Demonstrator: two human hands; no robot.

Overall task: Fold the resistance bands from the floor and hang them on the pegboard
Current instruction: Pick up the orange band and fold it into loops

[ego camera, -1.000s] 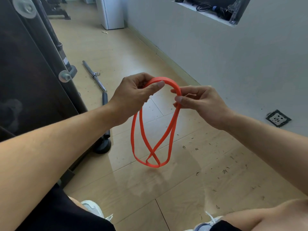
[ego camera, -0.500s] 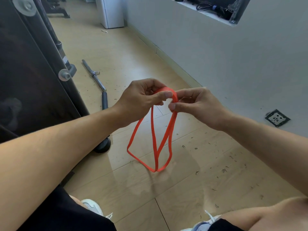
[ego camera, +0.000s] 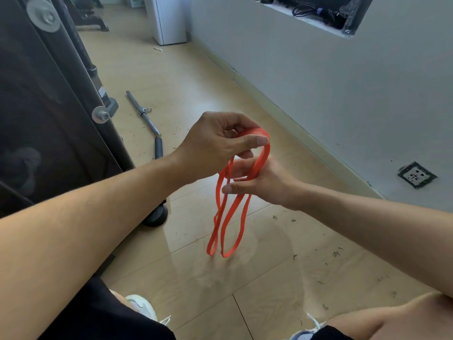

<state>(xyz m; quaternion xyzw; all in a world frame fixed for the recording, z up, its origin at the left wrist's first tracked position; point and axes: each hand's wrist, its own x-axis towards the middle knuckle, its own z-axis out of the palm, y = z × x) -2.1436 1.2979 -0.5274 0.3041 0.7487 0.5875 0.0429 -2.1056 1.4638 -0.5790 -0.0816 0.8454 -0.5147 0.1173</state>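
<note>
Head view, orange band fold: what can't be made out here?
- Pegboard: not in the head view at all; where the band will hang cannot be told.
- Top of the orange resistance band: the left hand covers how the strands stack there.
- Right hand: its fingers lie behind the strands and under the left hand; the exact hold is unclear.
- Cables in the wall recess: cut off by the top edge.

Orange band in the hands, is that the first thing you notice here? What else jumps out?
Yes, the bright orange band in the middle grabs the eye first. The left hand pinches its top, the right hand holds it just below, and loops dangle over the wooden floor. Next you notice the metal bar lying on the floor farther back on the left.
</note>
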